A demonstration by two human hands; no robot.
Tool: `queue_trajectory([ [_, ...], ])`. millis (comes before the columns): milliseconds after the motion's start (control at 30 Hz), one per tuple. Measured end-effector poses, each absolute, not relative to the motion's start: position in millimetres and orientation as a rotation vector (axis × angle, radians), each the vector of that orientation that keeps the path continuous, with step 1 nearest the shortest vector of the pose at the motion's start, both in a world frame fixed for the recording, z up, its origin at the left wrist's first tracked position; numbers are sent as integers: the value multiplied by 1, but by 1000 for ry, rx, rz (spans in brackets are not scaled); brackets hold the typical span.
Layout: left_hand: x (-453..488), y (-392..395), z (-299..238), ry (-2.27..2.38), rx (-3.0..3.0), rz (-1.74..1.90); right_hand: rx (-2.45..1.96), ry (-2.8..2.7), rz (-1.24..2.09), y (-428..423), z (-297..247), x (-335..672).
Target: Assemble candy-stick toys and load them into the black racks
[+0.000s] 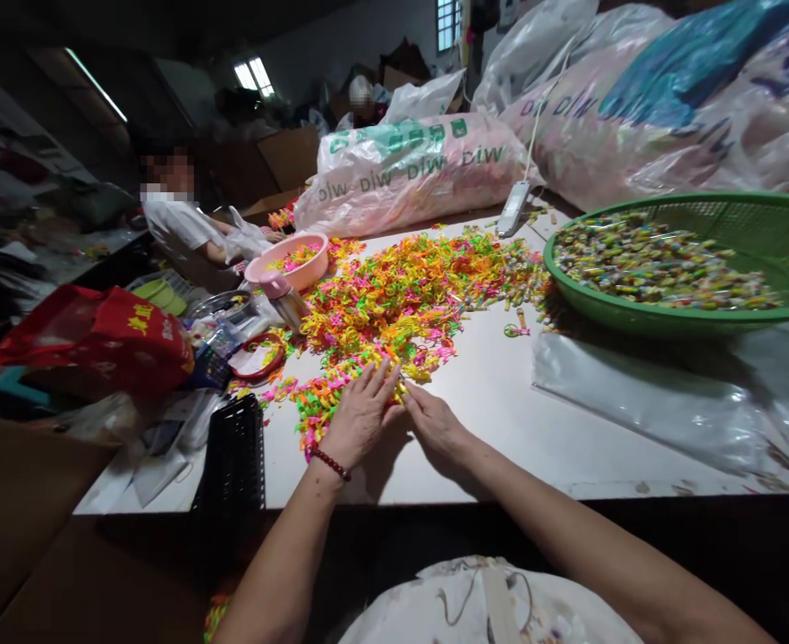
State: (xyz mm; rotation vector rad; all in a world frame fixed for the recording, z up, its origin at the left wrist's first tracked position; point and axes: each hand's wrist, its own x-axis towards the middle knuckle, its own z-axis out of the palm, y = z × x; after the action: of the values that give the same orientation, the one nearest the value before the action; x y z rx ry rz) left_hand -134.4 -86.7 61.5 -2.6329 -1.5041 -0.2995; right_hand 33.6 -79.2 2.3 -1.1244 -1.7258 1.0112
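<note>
both hands meet at the near edge of the heap of small plastic pieces (401, 304): left hand (360, 416) flat, fingers spread on it; right hand (435, 420) pinching pieces, grip hidden. best to draw a few pieces clear, well short of the green basket (757, 309) far right.

Place: a dim small workshop or storeroom for sorting and packing by hand.
Surface: a long white surface (502, 402) heaped with a pile of small bright plastic pieces (401, 304).
Containers: a green mesh basket (736, 317) full of small pieces; a pink bowl (297, 259) with more.
Stock: big printed plastic sacks (408, 170) stacked behind; cardboard boxes (291, 156) at the back.
People: a co-worker (180, 224) sits at the far end.
Light: small high windows (253, 76), dark ceiling.
</note>
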Motion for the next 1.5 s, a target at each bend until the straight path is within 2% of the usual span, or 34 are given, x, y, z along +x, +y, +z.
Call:
queue_trajectory([
  [333,-176,-92,53,-1359,-2637,-170,-1092,-1950,849,-88,7,36],
  [433,-183,-94,53,-1366,-2591,-164,-1338,-1922,631,-55,10,76],
  [500,-177,-97,55,-1379,-2546,-216,-1675,-1896,364,-25,14,116],
  [667,-121,-113,61,-1396,-2636,-617,-2004,-1807,168,32,20,204],
  [933,-37,-84,37,-1856,-2522,-926,-2125,-1949,275,46,8,212],
  [1133,-26,-30,25,-2217,-2207,-1191,-2226,-1740,353,61,17,213],
  [1300,-28,-13,23,-2363,-2070,-1413,-2078,-1594,439,60,23,209],
  [1400,-28,-20,32,-2356,-1923,-1851,-1929,-1488,504,39,26,202],
  [1500,-24,-30,44,-2385,-1759,-2602,-1739,-1395,682,-2,27,190],
])
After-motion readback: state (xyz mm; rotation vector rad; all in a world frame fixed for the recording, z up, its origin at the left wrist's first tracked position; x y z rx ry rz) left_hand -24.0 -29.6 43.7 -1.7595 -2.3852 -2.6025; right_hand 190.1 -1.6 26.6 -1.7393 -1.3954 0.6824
